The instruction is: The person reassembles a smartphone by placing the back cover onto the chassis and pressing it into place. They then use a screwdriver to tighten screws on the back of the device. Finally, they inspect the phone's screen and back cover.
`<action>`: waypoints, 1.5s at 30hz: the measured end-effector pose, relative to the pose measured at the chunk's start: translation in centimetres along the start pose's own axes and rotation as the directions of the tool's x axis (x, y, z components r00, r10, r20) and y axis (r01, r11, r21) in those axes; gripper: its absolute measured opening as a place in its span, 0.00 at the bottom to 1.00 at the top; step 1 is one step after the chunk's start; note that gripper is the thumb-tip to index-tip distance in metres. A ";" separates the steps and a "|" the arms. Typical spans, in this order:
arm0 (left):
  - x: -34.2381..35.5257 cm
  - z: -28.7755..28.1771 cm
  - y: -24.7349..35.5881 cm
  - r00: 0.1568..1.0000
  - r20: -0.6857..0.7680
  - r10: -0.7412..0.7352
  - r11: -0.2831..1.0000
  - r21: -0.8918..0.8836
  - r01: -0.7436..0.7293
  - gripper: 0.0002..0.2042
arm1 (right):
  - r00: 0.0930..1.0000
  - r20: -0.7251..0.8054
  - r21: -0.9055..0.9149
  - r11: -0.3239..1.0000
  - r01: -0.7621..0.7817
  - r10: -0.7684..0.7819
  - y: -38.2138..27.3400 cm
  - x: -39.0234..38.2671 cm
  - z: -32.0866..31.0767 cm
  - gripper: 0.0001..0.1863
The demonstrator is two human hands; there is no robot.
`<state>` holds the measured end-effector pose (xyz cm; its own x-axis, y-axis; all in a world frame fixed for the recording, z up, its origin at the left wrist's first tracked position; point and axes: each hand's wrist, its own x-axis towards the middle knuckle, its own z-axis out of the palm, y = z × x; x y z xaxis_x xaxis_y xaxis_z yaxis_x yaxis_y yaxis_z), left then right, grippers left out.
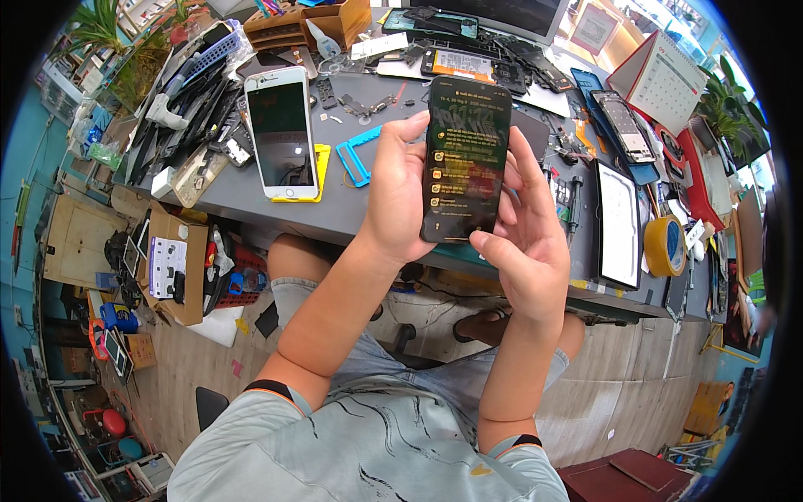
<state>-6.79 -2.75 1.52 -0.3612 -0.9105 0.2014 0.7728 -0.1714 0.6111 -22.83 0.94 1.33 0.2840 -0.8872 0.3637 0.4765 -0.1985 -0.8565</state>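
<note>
A black smartphone [465,167] with a lit lock screen full of notifications is held upright between both hands, above the desk's front edge. My left hand [396,188] wraps its left side, thumb along the upper edge and fingers hidden behind. On the other side, my right hand [532,230] has its thumb at the lower right corner and its fingers along the right edge. Left of the hands, a white smartphone [283,134] with a dark screen leans on a yellow stand [321,171]. A blue plastic frame [355,157] lies between it and my left hand.
Phone parts and tools crowd the grey desk [276,219]. To the right are a white-lined box [617,224], a tape roll [665,246], an opened phone [623,125] and a desk calendar [661,88]. A cardboard box [191,276] stands low at the left, beside a red basket [242,289].
</note>
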 end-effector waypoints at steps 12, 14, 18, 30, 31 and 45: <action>0.3 -0.4 0.1 0.996 -0.054 0.072 0.997 -0.002 -0.073 0.43 | 0.999 -0.007 -0.193 0.980 0.045 -0.047 1.0 -0.2 -0.4 0.53; 0.4 -0.5 0.1 0.987 -0.118 0.106 0.994 0.006 -0.106 0.41 | 0.997 0.016 -0.230 0.970 0.078 -0.076 1.2 -0.3 -0.7 0.53; 0.3 -0.2 0.2 0.957 -0.247 0.153 0.987 -0.004 -0.159 0.34 | 0.996 0.025 -0.309 0.947 0.092 -0.089 1.1 -0.2 -0.5 0.50; 0.4 -0.3 0.2 0.895 -0.410 0.178 0.975 -0.051 -0.217 0.32 | 0.968 0.146 -0.672 0.698 0.247 -0.202 1.3 -0.2 -0.3 0.41; 0.0 -0.5 0.1 0.924 -0.329 0.197 0.977 -0.015 -0.213 0.37 | 0.965 0.162 -0.693 0.672 0.260 -0.206 1.4 -0.2 -0.3 0.39; 0.9 -1.1 -0.9 0.920 -0.258 0.295 0.955 0.116 -0.274 0.13 | 0.963 -0.190 -0.414 0.905 0.097 -0.190 2.1 0.0 0.4 0.20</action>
<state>-7.26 -3.86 0.26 0.0303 -0.9852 0.1685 0.7759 0.1294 0.6175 -21.46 0.69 -0.35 0.0250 -0.8960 0.4433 0.1145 -0.4380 -0.8917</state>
